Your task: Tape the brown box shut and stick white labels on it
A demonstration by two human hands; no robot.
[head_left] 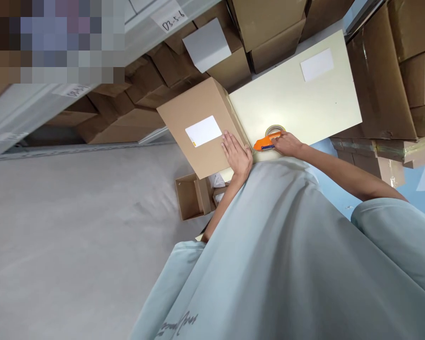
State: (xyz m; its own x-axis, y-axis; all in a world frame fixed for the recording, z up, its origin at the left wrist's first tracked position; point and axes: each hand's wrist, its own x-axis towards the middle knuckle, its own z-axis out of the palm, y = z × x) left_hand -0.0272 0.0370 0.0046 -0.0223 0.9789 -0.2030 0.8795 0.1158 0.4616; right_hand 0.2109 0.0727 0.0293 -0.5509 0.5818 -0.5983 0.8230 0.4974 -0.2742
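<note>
A closed cardboard box [177,113] with a white label [203,131] lies at an angle on a pale table. My left hand [237,152] rests flat on its top near the right corner, fingers stretched out. My right hand [287,143] is wrapped round an orange tape dispenser [262,142], whose pointed front is close to the side of the box. A roll of tape [275,128] shows right beside the orange body; my fingers partly cover the handle end.
The cream table [326,104] carries a white paper [317,64] at its far side. Shelves of cartons [269,28] stand behind, and stacked cartons [378,80] rise at the right. A small open box [191,196] sits below the table's left edge, above grey floor [92,236].
</note>
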